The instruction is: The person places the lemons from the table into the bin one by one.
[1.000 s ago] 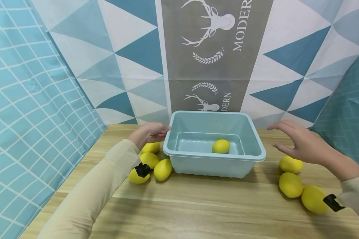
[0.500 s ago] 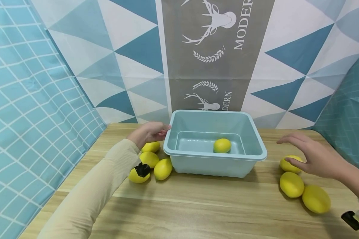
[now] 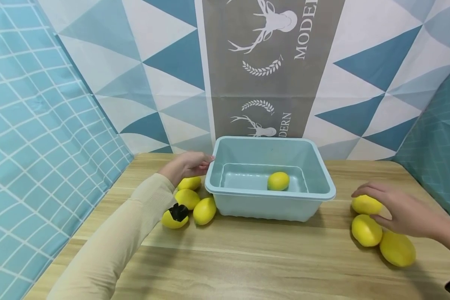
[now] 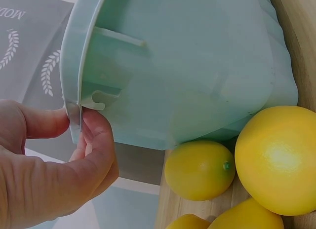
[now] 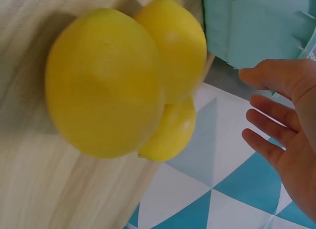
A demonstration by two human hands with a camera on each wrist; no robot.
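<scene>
Nearest, right side of pale wood-grain bench (image 3: 247, 266): three oval yellow lemons (image 3: 366, 231) clustered; right hand (image 3: 406, 210) just beside them, released, fingers apart. Left side: four more yellow lemons (image 3: 188, 200) bunched next to light-blue rectangular plastic tub (image 3: 266, 207). Left hand (image 3: 191, 163) pinches tub's left rim between thumb and fingers. Single yellow lemon (image 3: 278, 181) inside tub, on its floor, right of centre. Behind: grey, white and blue patterned backdrop (image 3: 255, 88), deer-head print.

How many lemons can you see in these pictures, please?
8: one lemon inside the blue bin, four lemons on the table to its left, and three lemons to its right by the right hand; others may be hidden.
</scene>
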